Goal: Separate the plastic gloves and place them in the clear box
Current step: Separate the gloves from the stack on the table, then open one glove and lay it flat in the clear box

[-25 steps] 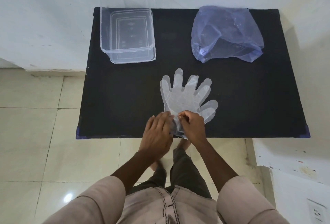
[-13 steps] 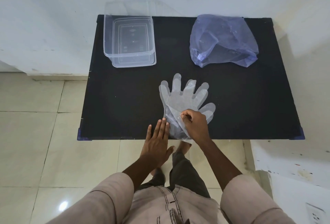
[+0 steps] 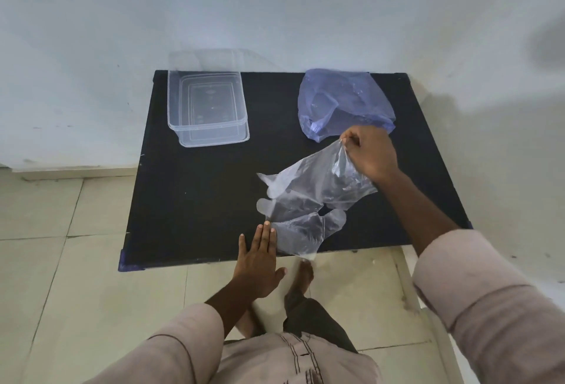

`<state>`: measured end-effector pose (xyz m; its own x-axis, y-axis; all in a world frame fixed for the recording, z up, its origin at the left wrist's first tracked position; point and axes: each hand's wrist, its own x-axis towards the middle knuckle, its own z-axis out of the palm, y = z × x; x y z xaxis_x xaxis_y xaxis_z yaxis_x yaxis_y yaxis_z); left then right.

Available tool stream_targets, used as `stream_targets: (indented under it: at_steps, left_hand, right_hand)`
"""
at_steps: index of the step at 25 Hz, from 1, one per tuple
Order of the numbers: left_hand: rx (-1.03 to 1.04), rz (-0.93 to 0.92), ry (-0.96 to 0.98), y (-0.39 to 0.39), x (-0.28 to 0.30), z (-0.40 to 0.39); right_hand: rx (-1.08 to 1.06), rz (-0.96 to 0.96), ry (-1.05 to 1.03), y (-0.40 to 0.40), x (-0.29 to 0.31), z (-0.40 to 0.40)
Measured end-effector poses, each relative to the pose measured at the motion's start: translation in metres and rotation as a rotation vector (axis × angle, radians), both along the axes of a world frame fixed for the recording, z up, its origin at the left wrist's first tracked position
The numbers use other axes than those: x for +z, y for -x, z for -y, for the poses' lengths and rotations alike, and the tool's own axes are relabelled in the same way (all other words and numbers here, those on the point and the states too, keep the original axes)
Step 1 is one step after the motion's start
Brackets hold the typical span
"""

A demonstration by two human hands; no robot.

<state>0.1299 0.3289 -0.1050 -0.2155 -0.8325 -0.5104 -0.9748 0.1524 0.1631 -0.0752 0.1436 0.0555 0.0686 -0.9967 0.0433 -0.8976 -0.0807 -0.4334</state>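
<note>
One thin plastic glove (image 3: 318,178) hangs in the air above the tabletop's (image 3: 189,200) near-right part, pinched at its cuff by the right hand (image 3: 371,151). The remaining gloves (image 3: 301,232) lie at the near edge, pinned flat by the open left hand (image 3: 260,256). The film looks featherlight, limp and clingy, so the cuff edge seems the best hold. The clear box (image 3: 208,108) sits empty at the far-left corner, a blue bag (image 3: 345,102) far-right.
</note>
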Motion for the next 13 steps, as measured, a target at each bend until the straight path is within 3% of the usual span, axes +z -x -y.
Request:
stream_targets:
  at_steps: [13]
  left_hand:
    - [0.009,0.008,-0.122,-0.001,0.011,0.008]
  right_hand:
    - [0.061,-0.132,0.208,0.034,0.077,0.068]
